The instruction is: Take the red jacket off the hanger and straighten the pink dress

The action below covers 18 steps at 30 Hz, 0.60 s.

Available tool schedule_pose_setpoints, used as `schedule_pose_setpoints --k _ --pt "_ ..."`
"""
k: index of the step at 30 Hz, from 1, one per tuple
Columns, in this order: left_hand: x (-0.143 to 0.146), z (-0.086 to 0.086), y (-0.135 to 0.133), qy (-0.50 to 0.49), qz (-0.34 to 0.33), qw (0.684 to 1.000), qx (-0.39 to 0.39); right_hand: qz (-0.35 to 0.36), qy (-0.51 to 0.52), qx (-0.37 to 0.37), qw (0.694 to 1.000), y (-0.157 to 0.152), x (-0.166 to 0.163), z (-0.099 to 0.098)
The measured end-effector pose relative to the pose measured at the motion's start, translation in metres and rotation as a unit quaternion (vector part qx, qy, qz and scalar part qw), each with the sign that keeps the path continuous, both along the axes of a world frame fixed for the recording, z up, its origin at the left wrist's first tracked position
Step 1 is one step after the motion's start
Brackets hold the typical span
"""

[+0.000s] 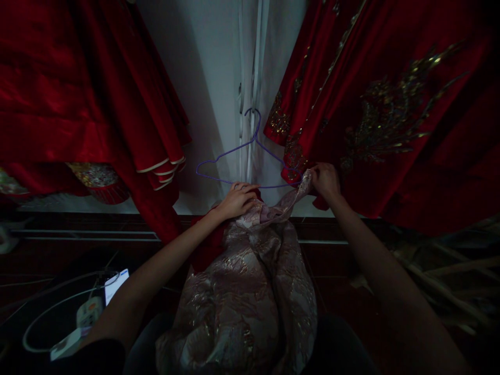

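**Both hands are working a pink brocade garment onto a purple wire hanger**

You are holding your left hand (237,199) in the middle of the frame, with its fingers curled over the top edge of the pink brocade garment (250,291). The fingertips are lying just at the bottom bar of the purple wire hanger (250,156), and the hand is closed on the cloth there; whether it is also pinching the bar itself I cannot tell, because the light is low. A piece of red lining (209,245) is showing under this hand and along your left forearm.

Your right hand (325,180) is sitting a little right of centre, closed around a corner of the same garment and pulling it up to the right end of the hanger. The garment is hanging down from both hands to the lower middle of the frame, shining with a gold pattern.

The hanger is standing upright in front of the white wall (211,67), with its hook pointing up.

A red satin dress (78,94) is filling the upper left of the frame, and a red embroidered dress (390,104) with gold thread is filling the upper right. In the lower left a phone (116,284) with a lit screen is lying beside a white power strip (84,317) and its cable.
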State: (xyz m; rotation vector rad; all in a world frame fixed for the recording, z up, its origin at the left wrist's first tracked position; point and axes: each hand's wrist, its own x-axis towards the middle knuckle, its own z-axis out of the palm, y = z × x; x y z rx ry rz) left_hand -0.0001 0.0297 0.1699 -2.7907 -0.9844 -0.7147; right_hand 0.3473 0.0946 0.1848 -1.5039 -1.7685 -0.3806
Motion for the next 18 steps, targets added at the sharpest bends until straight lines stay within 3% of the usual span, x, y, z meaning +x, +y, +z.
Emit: schedule_pose_setpoints --k 18 --pt "-0.0015 0.0008 -0.0011 -0.007 0.005 1.0 -0.001 0.004 -0.043 0.02 0.999 -0.0058 0.004 0.0025"
